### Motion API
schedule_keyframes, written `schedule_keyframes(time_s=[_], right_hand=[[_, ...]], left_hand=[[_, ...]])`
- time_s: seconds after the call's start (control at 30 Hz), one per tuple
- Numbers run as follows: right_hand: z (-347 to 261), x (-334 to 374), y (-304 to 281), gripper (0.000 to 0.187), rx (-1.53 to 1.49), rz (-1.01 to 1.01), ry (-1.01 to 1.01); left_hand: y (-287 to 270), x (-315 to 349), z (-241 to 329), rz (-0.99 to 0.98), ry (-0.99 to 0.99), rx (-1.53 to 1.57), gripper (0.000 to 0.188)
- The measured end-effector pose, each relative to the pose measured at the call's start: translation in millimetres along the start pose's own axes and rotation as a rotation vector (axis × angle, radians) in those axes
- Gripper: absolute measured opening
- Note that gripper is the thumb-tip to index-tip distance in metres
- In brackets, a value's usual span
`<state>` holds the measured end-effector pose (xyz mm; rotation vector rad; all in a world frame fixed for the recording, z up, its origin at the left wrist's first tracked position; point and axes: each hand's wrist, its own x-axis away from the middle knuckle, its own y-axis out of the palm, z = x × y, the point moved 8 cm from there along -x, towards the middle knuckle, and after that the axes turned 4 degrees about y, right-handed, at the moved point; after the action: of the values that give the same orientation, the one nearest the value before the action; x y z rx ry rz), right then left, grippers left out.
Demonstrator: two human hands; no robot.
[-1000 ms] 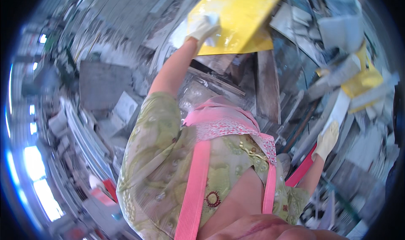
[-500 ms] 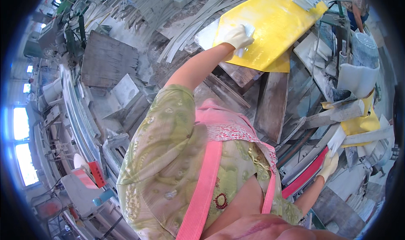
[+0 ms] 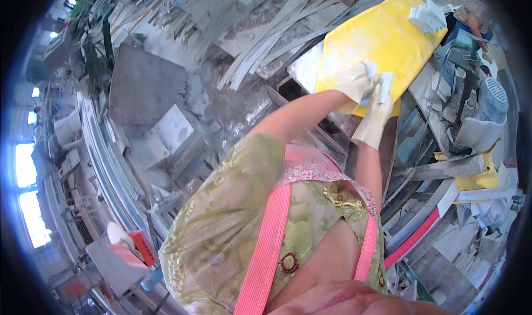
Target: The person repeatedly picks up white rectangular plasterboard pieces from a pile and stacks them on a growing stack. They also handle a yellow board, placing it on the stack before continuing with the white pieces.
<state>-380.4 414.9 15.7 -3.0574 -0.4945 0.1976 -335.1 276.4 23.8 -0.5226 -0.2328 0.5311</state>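
Both my hands wear cream rubber gloves and meet over the near edge of a yellow sheet (image 3: 382,43) draped on a board. My left hand (image 3: 353,83) is closed on a small pale flat piece (image 3: 369,69), just above the sheet. Against it, my right hand (image 3: 375,118) comes up from below, its fingers closed on a white flat piece (image 3: 385,85). The two pieces almost touch, and fingers hide part of each. At the far end of the sheet lies a stack of white flat pieces (image 3: 426,17).
Long pale strips (image 3: 266,43) lie beyond the sheet on the left. A grey board (image 3: 145,85) stands further left. To the right are a grey bucket (image 3: 493,101), a rail with a red edge (image 3: 413,240) and a second yellow sheet (image 3: 476,173). Another person's arm (image 3: 475,27) shows at far right.
My right hand has moved from beside the red-edged rail to the yellow sheet, bringing a white piece up next to my left hand. My left hand has lifted slightly with its pale piece.
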Motion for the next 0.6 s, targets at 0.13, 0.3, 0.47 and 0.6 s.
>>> schedule_keyframes(time_s=[0.13, 0.3, 0.47, 0.6], right_hand=[[24, -7, 18, 0.048, 0.016, -0.171, -0.011], [1, 30, -2, 0.064, 0.203, -0.267, -0.065], [-10, 34, -95, 0.058, 0.274, -0.159, -0.021], [12, 46, -263, 0.044, 0.265, 0.155, -0.033]], left_hand=[[-9, -3, 6, 0.079, -0.028, 0.241, 0.062], [-2, -11, 20, -0.121, 0.164, -0.279, 0.072], [-4, -6, 9, 0.020, 0.151, -0.013, 0.069], [-7, -1, 10, 0.125, 0.125, -0.126, 0.071]])
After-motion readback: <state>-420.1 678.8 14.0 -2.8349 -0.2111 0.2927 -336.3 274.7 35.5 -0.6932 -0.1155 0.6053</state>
